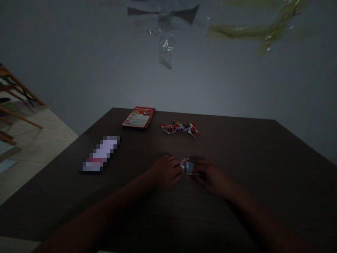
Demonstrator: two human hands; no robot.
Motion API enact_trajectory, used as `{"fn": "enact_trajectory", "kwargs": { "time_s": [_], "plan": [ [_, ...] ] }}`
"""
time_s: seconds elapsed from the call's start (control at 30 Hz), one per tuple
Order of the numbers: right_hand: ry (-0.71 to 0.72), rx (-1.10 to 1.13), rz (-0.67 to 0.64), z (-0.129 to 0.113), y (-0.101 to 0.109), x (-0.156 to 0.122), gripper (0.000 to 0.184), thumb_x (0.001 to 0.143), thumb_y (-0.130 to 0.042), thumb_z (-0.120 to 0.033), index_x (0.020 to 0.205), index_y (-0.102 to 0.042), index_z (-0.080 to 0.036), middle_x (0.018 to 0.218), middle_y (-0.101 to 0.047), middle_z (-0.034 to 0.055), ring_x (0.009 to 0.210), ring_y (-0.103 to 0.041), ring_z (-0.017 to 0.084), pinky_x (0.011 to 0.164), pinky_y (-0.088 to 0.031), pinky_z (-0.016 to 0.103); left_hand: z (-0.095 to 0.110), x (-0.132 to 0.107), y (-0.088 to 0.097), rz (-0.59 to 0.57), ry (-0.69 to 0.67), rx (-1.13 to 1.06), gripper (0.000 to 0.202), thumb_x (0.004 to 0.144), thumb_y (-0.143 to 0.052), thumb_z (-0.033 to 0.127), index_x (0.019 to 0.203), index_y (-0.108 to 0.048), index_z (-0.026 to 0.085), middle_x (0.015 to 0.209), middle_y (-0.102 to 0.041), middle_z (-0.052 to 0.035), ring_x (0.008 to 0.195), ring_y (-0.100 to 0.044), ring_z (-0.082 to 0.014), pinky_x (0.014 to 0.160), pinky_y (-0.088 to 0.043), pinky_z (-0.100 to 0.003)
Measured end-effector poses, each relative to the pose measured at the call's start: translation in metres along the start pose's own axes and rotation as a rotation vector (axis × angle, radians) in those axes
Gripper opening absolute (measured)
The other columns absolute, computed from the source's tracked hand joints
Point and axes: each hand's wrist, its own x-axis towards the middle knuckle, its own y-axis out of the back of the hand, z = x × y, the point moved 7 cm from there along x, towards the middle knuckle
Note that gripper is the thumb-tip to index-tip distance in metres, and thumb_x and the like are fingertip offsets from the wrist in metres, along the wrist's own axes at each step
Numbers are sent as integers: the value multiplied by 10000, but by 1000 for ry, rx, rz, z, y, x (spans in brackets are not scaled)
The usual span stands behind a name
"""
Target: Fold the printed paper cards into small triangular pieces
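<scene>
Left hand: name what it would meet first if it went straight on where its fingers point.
The left hand would meet the small folded paper at its fingertips, probably already touching.

L hand (164,172), R hand (210,175) pinching folded paper (186,166), dark table (263,158)

It looked like a dim room in a home: a dark wood-grain table (263,158) stood against a plain grey wall (79,52) with tape scraps (247,31) stuck on it, beside pale floor tiles (39,140) and a wooden frame (15,91).
</scene>
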Motion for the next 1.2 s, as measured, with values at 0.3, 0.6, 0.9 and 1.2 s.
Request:
{"fn": "enact_trajectory", "kwargs": {
  "time_s": [0.3, 0.6, 0.9, 1.2],
  "plan": [
    [-63, 0, -39, 8, 0, 0, 108, 807, -551, -222, 852, -650, -212, 843, -631, 56, 817, -569, 213, 750, -414, 352, -16, -2, -3, -57, 95, -112, 236, 875, -467, 334, 880, -619, 153, 830, -602, -50, 789, -538, -173, 744, -395, -309],
    [-102, -15, -56, 14, 0, 0, 116, 823, -544, -264, 847, -640, -204, 811, -628, 50, 768, -567, 200, 703, -396, 328, -29, -3, -6, -124, 146, -206, 241, 829, -552, 384, 835, -651, 164, 789, -602, -35, 781, -540, -166, 731, -377, -286],
    [-79, 18, -83, 14, -1, -1, 86, 805, -563, -232, 828, -633, -187, 830, -625, 46, 773, -561, 181, 709, -385, 311, -39, -12, 1, -314, 220, -226, 179, 802, -599, 354, 788, -659, 185, 792, -606, -5, 704, -545, -121, 604, -350, -209],
    [-60, 23, -92, 12, -2, 0, 89, 806, -566, -236, 841, -640, -199, 830, -613, 45, 812, -557, 192, 736, -391, 321, -27, -12, 2, -267, 163, -213, 220, 851, -504, 354, 886, -657, 201, 821, -604, -22, 750, -553, -143, 651, -385, -229]
  ]
}}
